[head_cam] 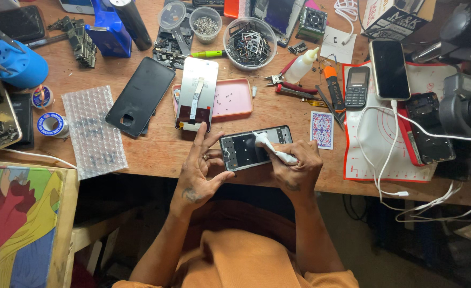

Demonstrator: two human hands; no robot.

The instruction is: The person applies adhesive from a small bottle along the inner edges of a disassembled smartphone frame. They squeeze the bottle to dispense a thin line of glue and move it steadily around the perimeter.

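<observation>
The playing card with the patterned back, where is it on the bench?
In the head view the playing card lies flat on the wooden bench, just right of the opened phone, left of the red-edged mat.

**Packages, labels and screens on the wooden bench**

Screens: a smartphone (389, 69) with a dark, unlit screen lies face up at right, a white cable at its lower end. Just left of it, a small keypad phone (357, 87), grey screen off. A loose display panel (196, 94) lies back side up, white and dark with a ribbon cable, overlapping a pink tray (234, 98).

Packages: a black-and-white printed cardboard box (393, 18) at the top right edge. A sheet of bubble wrap (94, 130) lies at left, near the front edge.

Labels: a solder spool (50, 124) with a blue-and-white round label, far left; a smaller blue-labelled reel (42, 97) just above it.
</observation>
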